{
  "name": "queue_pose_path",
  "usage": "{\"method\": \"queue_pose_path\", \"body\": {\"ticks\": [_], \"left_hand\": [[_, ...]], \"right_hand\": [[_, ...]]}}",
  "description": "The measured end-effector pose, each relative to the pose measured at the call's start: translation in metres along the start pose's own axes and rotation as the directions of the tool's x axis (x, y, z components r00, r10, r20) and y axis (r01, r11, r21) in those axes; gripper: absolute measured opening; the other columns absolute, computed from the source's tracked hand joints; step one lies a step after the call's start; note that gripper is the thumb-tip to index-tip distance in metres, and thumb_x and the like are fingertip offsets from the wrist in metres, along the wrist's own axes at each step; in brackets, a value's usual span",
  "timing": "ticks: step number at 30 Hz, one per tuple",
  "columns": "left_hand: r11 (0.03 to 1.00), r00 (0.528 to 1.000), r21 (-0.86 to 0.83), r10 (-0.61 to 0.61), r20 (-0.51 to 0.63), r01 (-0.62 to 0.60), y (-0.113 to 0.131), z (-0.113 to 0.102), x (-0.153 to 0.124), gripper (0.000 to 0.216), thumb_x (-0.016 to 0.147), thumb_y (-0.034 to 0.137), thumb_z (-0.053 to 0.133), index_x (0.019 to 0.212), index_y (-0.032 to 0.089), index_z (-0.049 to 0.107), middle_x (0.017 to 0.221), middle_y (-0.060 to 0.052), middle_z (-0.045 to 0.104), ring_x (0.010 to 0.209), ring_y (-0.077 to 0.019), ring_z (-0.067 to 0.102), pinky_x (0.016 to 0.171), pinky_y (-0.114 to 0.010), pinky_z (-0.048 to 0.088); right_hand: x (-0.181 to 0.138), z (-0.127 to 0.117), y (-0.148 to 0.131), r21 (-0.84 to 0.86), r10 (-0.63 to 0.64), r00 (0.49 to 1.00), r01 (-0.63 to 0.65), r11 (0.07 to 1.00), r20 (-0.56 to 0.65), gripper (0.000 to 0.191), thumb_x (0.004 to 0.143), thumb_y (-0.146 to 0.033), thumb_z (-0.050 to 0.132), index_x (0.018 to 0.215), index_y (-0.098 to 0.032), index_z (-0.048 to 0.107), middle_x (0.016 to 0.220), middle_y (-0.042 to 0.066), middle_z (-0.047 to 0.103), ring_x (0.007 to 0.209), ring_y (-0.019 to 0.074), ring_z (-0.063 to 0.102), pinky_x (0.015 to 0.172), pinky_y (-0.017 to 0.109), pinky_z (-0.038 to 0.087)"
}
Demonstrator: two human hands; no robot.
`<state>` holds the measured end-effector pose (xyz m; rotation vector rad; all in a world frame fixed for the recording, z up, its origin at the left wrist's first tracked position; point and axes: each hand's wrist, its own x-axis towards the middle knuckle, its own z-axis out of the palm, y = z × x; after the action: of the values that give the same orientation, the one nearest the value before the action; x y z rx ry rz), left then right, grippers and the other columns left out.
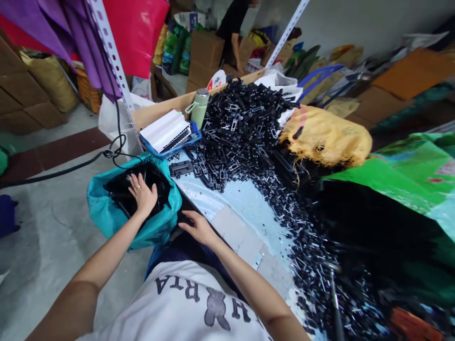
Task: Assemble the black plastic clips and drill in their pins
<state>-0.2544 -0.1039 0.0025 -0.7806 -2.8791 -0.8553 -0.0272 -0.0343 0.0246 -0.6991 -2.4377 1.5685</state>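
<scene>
My left hand [142, 194] reaches into a teal sack [106, 215] standing on the floor at my left, its fingers spread flat on the black plastic parts [119, 189] inside. My right hand [198, 226] lies at the near edge of the table [245, 208], fingers stretched toward the sack's rim, with nothing visible in it. A large heap of black plastic parts [241, 128] covers the table beyond, and a band of smaller black pieces [305, 237] trails down the right.
A blue tray with white stacked strips [167, 132] and a green bottle [199, 108] stand at the table's far left. A yellow mesh bag [327, 135] and green sacks [408, 175] lie right. A black cable [71, 166] crosses the floor. Another person [232, 28] stands among cardboard boxes behind.
</scene>
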Motion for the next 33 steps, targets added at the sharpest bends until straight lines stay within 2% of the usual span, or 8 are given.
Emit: {"method": "queue_pose_path", "body": {"ticks": [6, 13, 17, 20, 23, 27, 30, 33], "left_hand": [[0.823, 0.819, -0.06, 0.568, 0.084, -0.564, 0.111, 0.021, 0.026, 0.032, 0.085, 0.027, 0.042, 0.111, 0.014, 0.057, 0.119, -0.013, 0.053, 0.117, -0.0274, 0.043, 0.101, -0.04, 0.033], [0.795, 0.779, 0.034, 0.585, 0.224, -0.606, 0.211, 0.067, 0.05, 0.032, 0.086, 0.03, 0.04, 0.1, 0.009, 0.06, 0.101, -0.016, 0.057, 0.103, -0.0287, 0.048, 0.088, -0.039, 0.04], [0.827, 0.817, 0.132, 0.491, 0.303, -0.546, 0.239, 0.081, 0.047, 0.033, 0.081, 0.033, 0.048, 0.095, 0.007, 0.062, 0.103, -0.021, 0.055, 0.103, -0.0345, 0.047, 0.079, -0.044, 0.043], [0.794, 0.77, 0.114, 0.528, 0.358, -0.597, 0.244, 0.087, 0.052, 0.024, 0.075, 0.029, 0.055, 0.087, 0.01, 0.064, 0.101, -0.019, 0.057, 0.103, -0.0352, 0.048, 0.079, -0.045, 0.044], [0.732, 0.707, -0.1, 0.678, 0.202, -0.674, 0.243, 0.088, 0.053, 0.023, 0.075, 0.031, 0.057, 0.089, 0.014, 0.062, 0.097, -0.013, 0.06, 0.101, -0.0301, 0.052, 0.084, -0.043, 0.043], [0.585, 0.678, -0.43, 0.729, -0.091, -0.687, 0.245, 0.076, 0.014, 0.027, 0.082, 0.034, 0.051, 0.1, 0.015, 0.056, 0.098, -0.01, 0.062, 0.095, -0.0221, 0.058, 0.086, -0.036, 0.045], [0.368, 0.434, -0.55, 0.901, 0.011, -0.75, 0.251, 0.065, -0.046, 0.022, 0.086, 0.029, 0.049, 0.104, 0.017, 0.055, 0.098, -0.007, 0.063, 0.093, -0.0193, 0.059, 0.083, -0.033, 0.047], [0.245, 0.156, -0.547, 0.966, 0.206, -0.8, 0.253, 0.059, -0.106, 0.021, 0.086, 0.021, 0.048, 0.105, 0.017, 0.054, 0.092, -0.007, 0.064, 0.087, -0.0205, 0.059, 0.077, -0.034, 0.049]], "right_hand": [[-0.026, -0.036, 0.015, 0.063, 0.124, 0.986, -0.117, 0.991, -0.108, 0.047, 0.078, -0.044, 0.06, 0.118, -0.019, 0.057, 0.114, 0.01, 0.062, 0.098, 0.022, 0.061, 0.085, 0.04, 0.05], [-0.059, -0.073, 0.032, 0.191, 0.214, 0.945, -0.169, 0.967, -0.247, 0.043, 0.077, -0.046, 0.06, 0.107, -0.015, 0.063, 0.101, 0.01, 0.067, 0.09, 0.0207, 0.064, 0.085, 0.037, 0.05], [-0.076, -0.098, 0.047, 0.218, 0.222, 0.924, -0.158, 0.963, -0.311, 0.04, 0.077, -0.047, 0.059, 0.1, -0.015, 0.066, 0.1, 0.009, 0.068, 0.089, 0.0207, 0.064, 0.083, 0.035, 0.051], [-0.079, -0.14, 0.06, 0.159, 0.191, 0.899, -0.137, 0.978, -0.394, 0.034, 0.079, -0.045, 0.057, 0.094, -0.016, 0.068, 0.095, 0.008, 0.069, 0.085, 0.0199, 0.065, 0.078, 0.034, 0.051], [-0.068, -0.211, 0.074, 0.024, 0.131, 0.796, -0.145, 0.989, -0.591, 0.03, 0.08, -0.042, 0.055, 0.089, -0.017, 0.068, 0.086, 0.007, 0.07, 0.078, 0.0184, 0.064, 0.074, 0.032, 0.049], [-0.026, -0.327, 0.087, -0.186, -0.01, 0.54, -0.272, 0.944, -0.842, 0.027, 0.084, -0.036, 0.048, 0.088, -0.015, 0.066, 0.09, 0.008, 0.067, 0.082, 0.0172, 0.06, 0.078, 0.03, 0.046], [0.018, -0.393, 0.089, -0.191, 0.034, 0.331, -0.624, 0.758, -0.943, 0.029, 0.085, -0.036, 0.048, 0.087, -0.012, 0.064, 0.101, 0.014, 0.061, 0.1, 0.0234, 0.052, 0.084, 0.035, 0.042], [0.05, -0.423, 0.087, -0.127, 0.185, 0.278, -0.813, 0.569, -0.943, 0.034, 0.079, -0.039, 0.058, 0.094, -0.009, 0.063, 0.113, 0.019, 0.052, 0.111, 0.0296, 0.043, 0.088, 0.042, 0.038]]}}
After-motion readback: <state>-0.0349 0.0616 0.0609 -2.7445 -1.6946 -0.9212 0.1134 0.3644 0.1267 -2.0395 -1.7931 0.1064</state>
